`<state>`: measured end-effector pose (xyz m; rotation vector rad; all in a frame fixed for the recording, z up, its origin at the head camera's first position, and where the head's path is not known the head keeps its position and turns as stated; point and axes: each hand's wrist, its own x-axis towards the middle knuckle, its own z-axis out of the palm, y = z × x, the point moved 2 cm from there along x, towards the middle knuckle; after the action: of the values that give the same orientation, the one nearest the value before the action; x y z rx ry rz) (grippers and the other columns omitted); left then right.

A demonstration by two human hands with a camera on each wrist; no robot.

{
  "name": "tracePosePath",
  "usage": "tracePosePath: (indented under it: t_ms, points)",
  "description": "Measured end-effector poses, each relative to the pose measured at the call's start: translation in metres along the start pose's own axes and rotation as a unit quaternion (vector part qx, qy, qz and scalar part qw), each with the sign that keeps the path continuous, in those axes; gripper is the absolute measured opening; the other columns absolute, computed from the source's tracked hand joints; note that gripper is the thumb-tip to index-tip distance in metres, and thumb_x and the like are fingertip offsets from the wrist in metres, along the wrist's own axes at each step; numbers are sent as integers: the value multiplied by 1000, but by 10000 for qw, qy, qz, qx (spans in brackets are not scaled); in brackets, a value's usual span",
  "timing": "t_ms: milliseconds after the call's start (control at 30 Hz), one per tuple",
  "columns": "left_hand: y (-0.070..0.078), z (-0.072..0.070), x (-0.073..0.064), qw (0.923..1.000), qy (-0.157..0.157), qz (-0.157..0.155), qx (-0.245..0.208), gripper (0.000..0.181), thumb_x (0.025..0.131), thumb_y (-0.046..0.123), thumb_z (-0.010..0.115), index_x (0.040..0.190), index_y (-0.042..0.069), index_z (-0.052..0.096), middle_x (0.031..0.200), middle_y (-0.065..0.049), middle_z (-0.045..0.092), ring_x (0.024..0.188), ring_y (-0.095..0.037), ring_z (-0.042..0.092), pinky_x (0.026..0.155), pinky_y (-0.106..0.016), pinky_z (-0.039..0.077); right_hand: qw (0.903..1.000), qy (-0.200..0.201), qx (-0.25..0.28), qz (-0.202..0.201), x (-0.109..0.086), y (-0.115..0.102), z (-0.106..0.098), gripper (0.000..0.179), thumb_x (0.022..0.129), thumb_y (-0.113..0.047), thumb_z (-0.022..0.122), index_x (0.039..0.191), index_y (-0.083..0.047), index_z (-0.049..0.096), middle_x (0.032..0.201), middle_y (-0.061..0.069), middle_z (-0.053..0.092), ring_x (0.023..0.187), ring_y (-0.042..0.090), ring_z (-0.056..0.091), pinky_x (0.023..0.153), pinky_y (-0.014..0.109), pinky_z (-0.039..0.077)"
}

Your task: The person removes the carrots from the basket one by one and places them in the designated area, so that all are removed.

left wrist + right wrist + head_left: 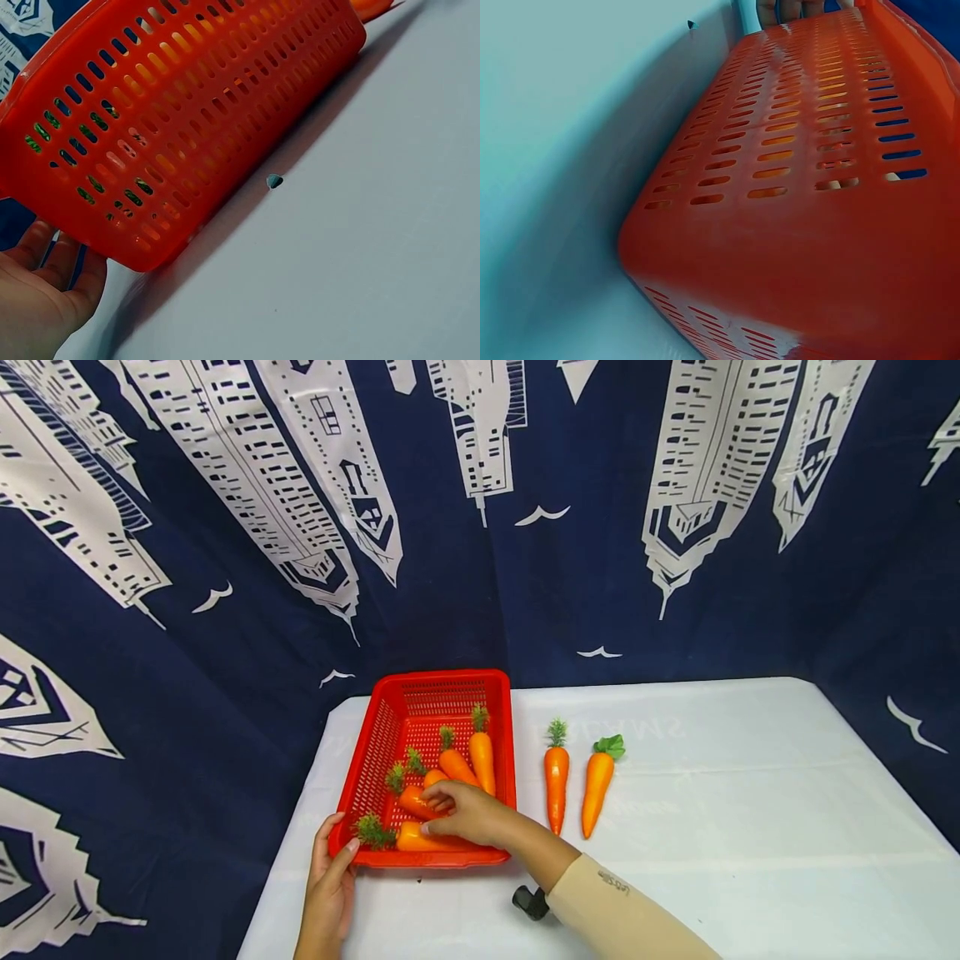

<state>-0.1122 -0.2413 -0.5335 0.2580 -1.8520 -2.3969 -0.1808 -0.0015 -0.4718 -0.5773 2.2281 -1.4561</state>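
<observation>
My left hand (330,877) grips the front left corner of a red plastic basket (345,785), thumb over the rim and fingers along the outside. Inside lie several toy carrots with green tops. My right hand (472,814) is in the basket over the front carrots, its bent fingers spread from the thumb. The thumb tip lies at the nearest carrot (411,837), the fingertips over the carrot (414,800) behind it. In the left wrist view, my left fingers (64,259) support the basket wall (82,225). The right wrist view shows the slotted basket side (780,247), hiding my right hand.
Right of the basket, two more carrots lie on the white table, one (556,785) with a feathery top, another (596,789) with leaves. A black object (528,902) sits near my right forearm. Behind the table (750,793) hangs a dark blue printed cloth (570,577).
</observation>
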Motion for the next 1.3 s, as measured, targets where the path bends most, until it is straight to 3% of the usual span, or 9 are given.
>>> tracePosePath:
  t_ms: [433, 700, 967, 1300]
  points:
    - [0, -1, 1, 10000, -43, -15, -7, 53, 104, 8, 50, 153, 13, 28, 154, 4, 31, 124, -4, 50, 96, -15, 47, 9974, -486, 452, 268, 3, 2, 3, 60, 86, -27, 81, 137, -6, 57, 126, 9, 63, 118, 23, 62, 103, 36, 51]
    - [-1, -2, 1, 10000, -79, 13, 17, 52, 104, 8, 51, 152, 13, 29, 154, 4, 31, 122, -5, 50, 94, -16, 47, 9956, -799, 322, 372, 0, 1, 5, 61, 87, -31, 80, 139, -8, 57, 124, 3, 64, 118, 19, 61, 105, 37, 50]
    - [0, -2, 1, 10000, -62, 0, 5, 53, 104, 9, 51, 152, 13, 29, 155, 5, 30, 127, -7, 48, 97, -16, 46, 9945, -937, 83, 463, -3, -1, 6, 59, 86, -36, 80, 137, -14, 59, 127, -2, 63, 120, 17, 60, 106, 36, 49]
    - [1, -1, 1, 10000, -28, -90, 22, 54, 104, 11, 52, 152, 15, 29, 155, 6, 28, 128, -9, 45, 97, -17, 44, 9945, -921, 173, 472, -3, 0, 6, 58, 86, -34, 81, 136, -14, 60, 124, -2, 63, 117, 16, 61, 104, 36, 50]
